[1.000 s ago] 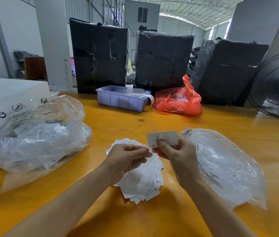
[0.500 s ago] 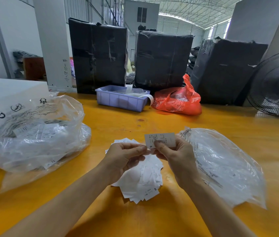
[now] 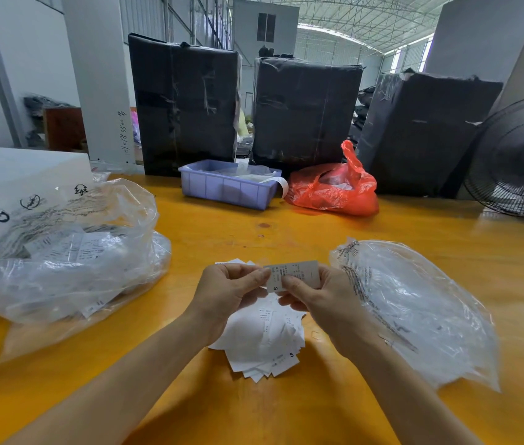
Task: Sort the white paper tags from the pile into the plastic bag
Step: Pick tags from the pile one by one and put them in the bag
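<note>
My left hand (image 3: 228, 290) has closed in so its fingers (image 3: 259, 275) now pinch the tag (image 3: 292, 274) with my right hand (image 3: 318, 297), above the pile (image 3: 264, 342), plastic bag (image 3: 414, 309) just right

- bright daylight enters through the translucent roof (image 3: 366, 24) and right windows
- glare sheens the yellow surface (image 3: 286, 226)
- wide-angle bending at edges
- centre sharp
</note>
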`<action>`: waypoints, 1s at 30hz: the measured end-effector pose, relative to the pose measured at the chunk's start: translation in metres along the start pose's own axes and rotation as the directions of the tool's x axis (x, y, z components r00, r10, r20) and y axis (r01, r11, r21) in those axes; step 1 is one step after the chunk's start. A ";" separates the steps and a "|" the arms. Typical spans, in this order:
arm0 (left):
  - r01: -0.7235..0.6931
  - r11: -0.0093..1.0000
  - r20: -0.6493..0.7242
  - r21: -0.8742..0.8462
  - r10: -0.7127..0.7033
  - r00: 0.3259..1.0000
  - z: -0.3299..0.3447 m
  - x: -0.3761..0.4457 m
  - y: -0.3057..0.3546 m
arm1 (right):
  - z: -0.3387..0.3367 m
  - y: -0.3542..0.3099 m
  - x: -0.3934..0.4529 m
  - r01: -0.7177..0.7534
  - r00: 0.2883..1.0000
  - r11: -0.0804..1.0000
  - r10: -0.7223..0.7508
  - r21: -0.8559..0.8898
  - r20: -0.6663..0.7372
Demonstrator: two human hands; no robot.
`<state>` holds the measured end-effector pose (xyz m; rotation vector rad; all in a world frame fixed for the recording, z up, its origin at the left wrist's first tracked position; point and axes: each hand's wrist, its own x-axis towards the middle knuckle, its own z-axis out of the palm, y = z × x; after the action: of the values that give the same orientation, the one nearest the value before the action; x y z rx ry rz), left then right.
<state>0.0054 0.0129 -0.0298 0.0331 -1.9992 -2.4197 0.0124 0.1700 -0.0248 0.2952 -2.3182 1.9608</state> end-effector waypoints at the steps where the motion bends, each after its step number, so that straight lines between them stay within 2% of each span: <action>1: -0.002 1.000 -0.002 0.001 0.002 1.000 0.000 0.000 0.000 | -0.001 0.000 0.000 -0.014 1.000 1.000 0.014 -0.007 0.017; 6: -0.001 1.000 0.010 0.002 0.001 1.000 0.000 0.000 0.000 | -0.003 -0.001 0.000 -0.045 0.996 0.996 0.051 -0.074 0.077; 11: 0.007 1.000 0.042 0.013 -0.007 0.999 -0.001 -0.001 -0.001 | -0.005 -0.006 0.001 0.047 0.993 0.999 -0.045 0.016 -0.106; 14: 0.011 1.000 0.038 0.011 -0.012 0.999 -0.002 -0.001 -0.002 | -0.007 -0.008 0.001 0.083 0.986 0.996 -0.078 0.027 -0.148; 30: 0.042 0.999 0.066 0.012 -0.043 0.997 -0.001 0.000 -0.001 | -0.003 -0.003 0.001 0.093 0.991 0.992 -0.100 -0.089 -0.084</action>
<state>0.0051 0.0122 -0.0311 -0.0051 -2.0597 -2.4679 0.0114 0.1724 -0.0210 0.3014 -2.2792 1.7887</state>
